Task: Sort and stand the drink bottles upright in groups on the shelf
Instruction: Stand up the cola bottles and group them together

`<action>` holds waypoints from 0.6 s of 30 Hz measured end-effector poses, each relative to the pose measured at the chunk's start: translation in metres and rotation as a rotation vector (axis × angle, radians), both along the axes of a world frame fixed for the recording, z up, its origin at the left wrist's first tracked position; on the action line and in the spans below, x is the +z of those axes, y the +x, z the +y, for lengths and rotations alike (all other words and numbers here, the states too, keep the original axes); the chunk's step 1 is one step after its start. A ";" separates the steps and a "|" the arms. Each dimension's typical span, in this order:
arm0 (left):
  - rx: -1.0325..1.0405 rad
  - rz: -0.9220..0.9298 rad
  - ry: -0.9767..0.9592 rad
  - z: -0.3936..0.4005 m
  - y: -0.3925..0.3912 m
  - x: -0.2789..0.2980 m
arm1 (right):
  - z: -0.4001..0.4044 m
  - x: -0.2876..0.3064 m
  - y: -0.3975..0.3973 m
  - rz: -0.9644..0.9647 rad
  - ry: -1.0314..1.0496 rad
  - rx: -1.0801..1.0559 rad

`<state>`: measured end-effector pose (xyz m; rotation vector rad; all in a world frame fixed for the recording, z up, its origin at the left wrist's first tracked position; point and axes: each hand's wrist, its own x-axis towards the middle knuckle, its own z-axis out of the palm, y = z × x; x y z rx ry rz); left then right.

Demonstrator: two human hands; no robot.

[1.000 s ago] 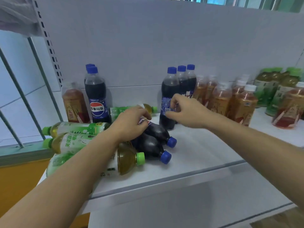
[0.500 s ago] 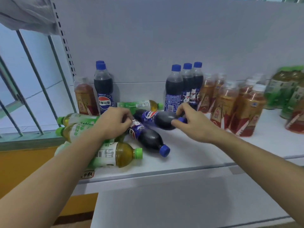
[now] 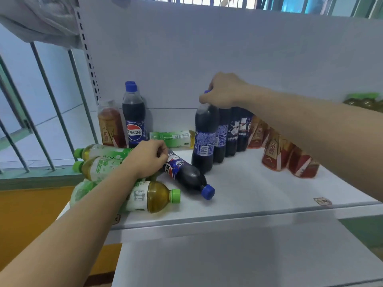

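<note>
Cola bottle point(image 3: 204, 137) upright, right hand point(image 3: 224, 91) atop; left hand point(image 3: 148, 159) seemingly gripping another.

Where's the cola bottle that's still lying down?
In the head view, the lying cola bottle is left of centre on the shelf, its base under the left hand, between the green tea bottle and the standing cola row.

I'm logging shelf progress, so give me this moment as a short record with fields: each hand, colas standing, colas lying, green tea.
right hand: grips the cap of the front cola bottle, upright at the head of the cola row
left hand: rests on the lying cola bottle
colas at back left: upright
green tea bottles: lying at the shelf's left end
</note>
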<state>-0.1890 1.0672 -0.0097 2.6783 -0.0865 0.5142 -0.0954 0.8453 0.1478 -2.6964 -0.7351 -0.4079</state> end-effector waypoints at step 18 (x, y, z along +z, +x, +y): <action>-0.127 -0.072 -0.019 -0.003 -0.004 0.013 | -0.015 -0.104 -0.084 -0.006 0.331 -0.092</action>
